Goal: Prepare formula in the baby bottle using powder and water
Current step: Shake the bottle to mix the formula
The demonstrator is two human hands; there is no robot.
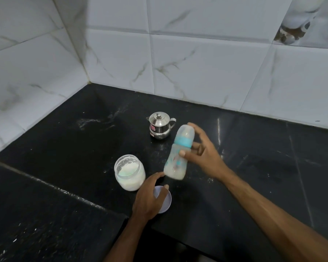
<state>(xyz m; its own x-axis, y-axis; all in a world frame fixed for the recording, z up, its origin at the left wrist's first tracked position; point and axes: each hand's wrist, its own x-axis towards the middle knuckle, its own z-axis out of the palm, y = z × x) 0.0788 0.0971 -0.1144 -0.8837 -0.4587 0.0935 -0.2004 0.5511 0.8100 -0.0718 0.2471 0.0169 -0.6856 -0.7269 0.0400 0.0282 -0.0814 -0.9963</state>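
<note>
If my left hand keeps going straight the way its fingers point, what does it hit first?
Probably the base of the baby bottle: the left hand, resting over the lid, points up and right toward it. Depth is unclear, since the bottle is held tilted by the right hand.

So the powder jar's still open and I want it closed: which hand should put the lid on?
Left hand: it rests on the lid, beside the jar. Right hand holds the bottle.

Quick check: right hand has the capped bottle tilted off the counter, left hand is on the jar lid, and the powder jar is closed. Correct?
Not quite. The head view shows the powder jar open, its mouth uncovered; the lid lies on the counter under the left hand. The rest holds: the right hand holds the capped bottle tilted off the counter.
</note>
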